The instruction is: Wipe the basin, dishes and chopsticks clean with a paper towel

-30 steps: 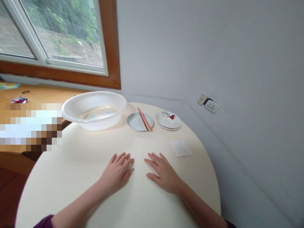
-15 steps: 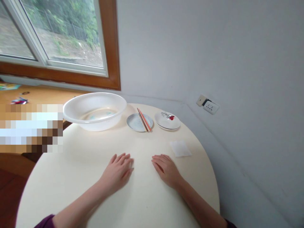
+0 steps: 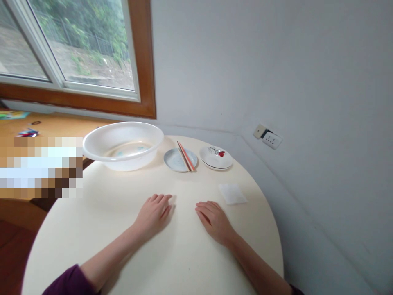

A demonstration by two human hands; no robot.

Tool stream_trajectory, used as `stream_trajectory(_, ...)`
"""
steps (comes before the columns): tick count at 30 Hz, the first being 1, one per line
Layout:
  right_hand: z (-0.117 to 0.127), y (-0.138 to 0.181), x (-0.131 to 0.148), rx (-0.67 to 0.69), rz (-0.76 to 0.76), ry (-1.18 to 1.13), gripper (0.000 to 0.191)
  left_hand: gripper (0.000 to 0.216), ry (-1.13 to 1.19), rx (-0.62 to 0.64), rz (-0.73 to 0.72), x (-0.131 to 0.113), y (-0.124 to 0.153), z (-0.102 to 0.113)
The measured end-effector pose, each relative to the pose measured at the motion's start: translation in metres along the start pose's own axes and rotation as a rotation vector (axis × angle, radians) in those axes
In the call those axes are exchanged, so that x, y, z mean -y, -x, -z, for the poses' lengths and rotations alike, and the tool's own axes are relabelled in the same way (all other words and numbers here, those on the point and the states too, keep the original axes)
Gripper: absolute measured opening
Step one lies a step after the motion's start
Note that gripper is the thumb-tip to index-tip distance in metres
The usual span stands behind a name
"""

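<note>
My left hand (image 3: 155, 213) is just above or on the white round table (image 3: 172, 258), holding nothing, its fingers bent with the thumb apart. My right hand (image 3: 215, 221) rests on the tabletop, palm down, fingers loosely stretched and nothing in them. Nearest to it is a thin white square sheet or cloth (image 3: 232, 194). Beyond the hands sits a grey plate (image 3: 171, 161) with several chopsticks (image 3: 186, 157) lying across its right side. White plates (image 3: 211, 159), stacked, with a red flower-like motif, stand to the right of it.
A large translucent white basin (image 3: 132, 164) stands at the back left of the table. A wooden desk (image 3: 61, 121) with small items adjoins on the left, partly pixelated. The wall with a socket (image 3: 272, 139) closes off the right, and a window is behind.
My left hand has shifted slightly forward and to the right, its fingers now more bent. My right hand and the tableware have stayed in place.
</note>
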State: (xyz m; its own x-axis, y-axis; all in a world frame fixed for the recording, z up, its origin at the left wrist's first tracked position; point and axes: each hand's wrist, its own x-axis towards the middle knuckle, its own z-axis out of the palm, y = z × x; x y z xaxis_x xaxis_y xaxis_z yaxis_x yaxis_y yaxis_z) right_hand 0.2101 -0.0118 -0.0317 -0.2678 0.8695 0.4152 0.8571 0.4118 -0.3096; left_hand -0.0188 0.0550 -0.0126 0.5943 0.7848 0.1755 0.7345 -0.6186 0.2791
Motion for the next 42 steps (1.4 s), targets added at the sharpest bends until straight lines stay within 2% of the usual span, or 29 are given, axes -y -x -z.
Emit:
stream_trajectory(4,0.002,-0.001,0.002,0.0,-0.007,-0.004,0.023,0.037,0.047,0.006,0.066,-0.005,-0.03,0.001)
stream_trajectory(9,0.003,-0.001,0.002,0.014,-0.014,0.005,0.023,0.038,0.029,-0.165,0.078,-0.01,-0.092,-0.003)
stream_trajectory(11,0.003,0.0,0.002,0.013,-0.016,0.004,0.023,0.042,-0.014,-0.179,0.109,-0.012,-0.12,-0.003)
stream_trajectory(13,0.003,0.0,0.003,0.011,-0.021,0.002,0.023,0.047,-0.051,-0.127,0.159,-0.014,-0.146,-0.004)
stream_trajectory(15,0.003,0.0,0.003,0.014,-0.033,-0.004,0.023,0.052,-0.054,-0.01,0.203,-0.015,-0.167,-0.005)
stream_trajectory(19,0.005,0.0,0.002,0.026,-0.049,-0.026,0.023,0.053,-0.035,0.077,0.225,-0.015,-0.193,-0.012)
stream_trajectory(23,0.005,0.0,0.002,0.009,-0.044,-0.051,0.022,0.044,-0.032,0.08,0.239,-0.013,-0.2,-0.016)
stream_trajectory(31,0.007,0.0,0.003,0.014,-0.04,-0.059,0.021,0.026,0.04,0.06,0.224,-0.003,-0.186,-0.02)
stream_trajectory(38,0.002,0.002,-0.001,-0.023,-0.007,-0.059,0.02,0.028,0.109,-0.064,0.256,0.001,-0.17,-0.019)
stream_trajectory(42,-0.001,0.002,-0.001,-0.048,0.006,-0.072,0.02,0.027,0.138,-0.15,0.213,0.0,-0.153,-0.015)
